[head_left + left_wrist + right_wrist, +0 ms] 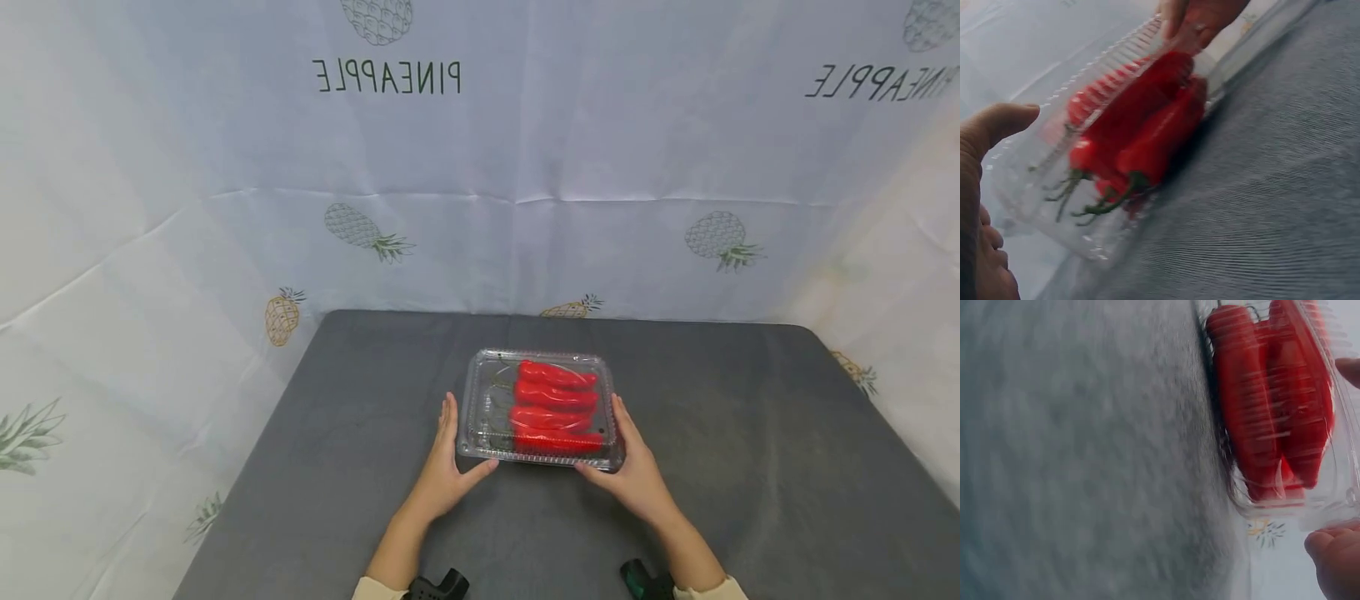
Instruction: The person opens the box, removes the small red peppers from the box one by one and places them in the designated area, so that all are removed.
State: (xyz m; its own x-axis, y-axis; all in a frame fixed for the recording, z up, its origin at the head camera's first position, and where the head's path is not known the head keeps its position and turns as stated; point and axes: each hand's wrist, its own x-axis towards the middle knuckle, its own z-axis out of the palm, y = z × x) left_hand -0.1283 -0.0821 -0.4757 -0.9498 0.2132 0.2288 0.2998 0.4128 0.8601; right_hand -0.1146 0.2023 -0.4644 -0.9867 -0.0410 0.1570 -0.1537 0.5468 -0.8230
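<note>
A clear plastic clamshell box (pixel 480 400) sits on the dark grey table with several long red peppers (pixel 555 394) inside. Their green stems (pixel 1138 182) point toward the left end, seen through the plastic in the left wrist view. My left hand (pixel 444 475) is beside the box's left end, fingers extended and spread from the thumb, whose tip is right at the front rim. At the other end, my right hand (pixel 636 477) grips the front right corner, thumb at the front rim and fingers along the right side. The lid lies over the peppers.
The grey cloth-covered table (pixel 360 400) reaches back to a white curtain (pixel 525 150) printed with pineapples and mirrored lettering. More curtain hangs at both sides. Dark wrist devices (pixel 441 585) are worn at both cuffs.
</note>
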